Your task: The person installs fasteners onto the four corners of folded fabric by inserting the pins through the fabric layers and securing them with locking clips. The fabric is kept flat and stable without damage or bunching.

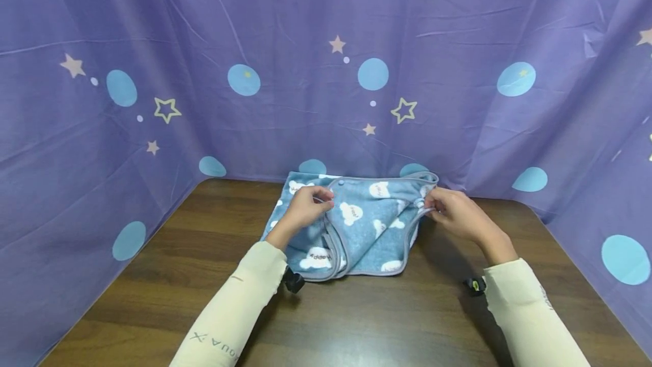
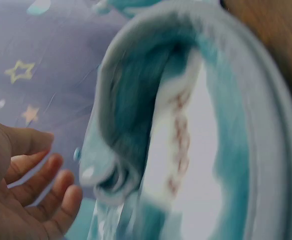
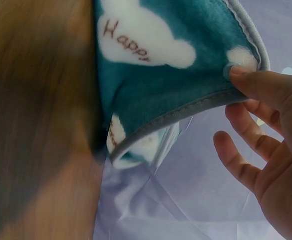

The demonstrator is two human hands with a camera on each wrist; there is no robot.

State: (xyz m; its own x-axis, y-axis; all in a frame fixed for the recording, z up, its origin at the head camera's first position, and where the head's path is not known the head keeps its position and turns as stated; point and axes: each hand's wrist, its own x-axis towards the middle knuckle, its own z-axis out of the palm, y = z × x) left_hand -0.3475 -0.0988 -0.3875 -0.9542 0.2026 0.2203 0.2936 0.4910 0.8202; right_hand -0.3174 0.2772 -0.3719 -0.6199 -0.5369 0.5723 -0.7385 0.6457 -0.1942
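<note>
A blue fleece blanket [image 1: 364,242] with white bear heads, "Happy" lettering and grey edging lies partly folded on the table, toward its back. My right hand [image 1: 455,211] pinches its right corner between thumb and finger, at a round snap button [image 3: 227,71], and lifts that corner. My left hand [image 1: 307,207] hovers at the fold on the left; in the left wrist view its loosely bent fingers [image 2: 61,192] are apart from the cloth. Close to that hand, an edge with a snap [image 2: 88,173] curls over on itself.
The brown wooden table [image 1: 168,282] extends in front of the blanket and to both sides. A purple curtain [image 1: 305,27] with stars and blue dots hangs behind and along the sides. Small dark wrist devices [image 1: 294,280] sit under both sleeves.
</note>
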